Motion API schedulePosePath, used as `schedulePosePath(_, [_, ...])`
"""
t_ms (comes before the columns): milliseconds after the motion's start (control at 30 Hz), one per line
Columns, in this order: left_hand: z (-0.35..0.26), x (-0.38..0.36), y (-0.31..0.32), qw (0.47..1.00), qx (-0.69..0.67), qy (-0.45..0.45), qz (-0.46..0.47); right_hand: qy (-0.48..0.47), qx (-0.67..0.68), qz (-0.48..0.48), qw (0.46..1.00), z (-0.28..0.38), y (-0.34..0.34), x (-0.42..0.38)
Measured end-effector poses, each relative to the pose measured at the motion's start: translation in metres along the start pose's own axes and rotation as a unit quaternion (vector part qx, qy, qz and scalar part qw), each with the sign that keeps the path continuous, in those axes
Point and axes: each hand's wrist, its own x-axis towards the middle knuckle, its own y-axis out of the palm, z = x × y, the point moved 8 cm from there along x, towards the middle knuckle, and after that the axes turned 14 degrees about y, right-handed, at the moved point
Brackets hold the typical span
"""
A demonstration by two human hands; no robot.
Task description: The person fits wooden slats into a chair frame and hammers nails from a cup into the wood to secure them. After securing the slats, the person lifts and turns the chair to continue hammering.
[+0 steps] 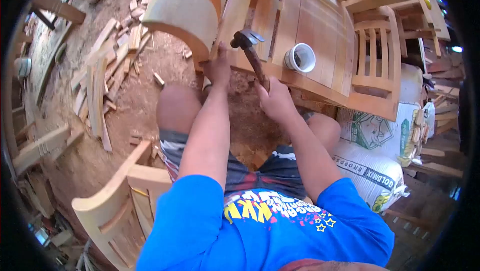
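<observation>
My right hand (277,102) is wrapped round the wooden handle of a claw hammer (254,61). The hammer's metal head is raised toward the bench, its claw pointing right. My left hand (218,70) is at the front left corner of an unfinished wooden bench (320,36), touching the frame beside a curved side panel (182,13). Its fingers look closed against the wood, but whatever they hold is too small or hidden to make out. On the bench seat, right of the hammer, stands a white plastic cup (300,58) with dark contents I cannot identify.
Wood offcuts (100,91) lie piled on the dirt floor to the left. A wooden chair back (117,211) stands close by my left side. Filled white sacks (370,171) are stacked at my right. A slatted bench end (375,56) rises at the far right of the seat.
</observation>
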Motion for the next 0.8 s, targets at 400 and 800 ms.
schedulePosePath(400, [0.020,-0.004,0.010,0.999,-0.042,-0.015,-0.018,-0.119,0.161,-0.128,0.971,0.045,-0.052,-0.032])
schedulePosePath(800, [0.009,-0.006,0.010,0.998,-0.050,-0.018,-0.017,-0.122,0.364,-0.084,0.920,0.060,-0.093,-0.054])
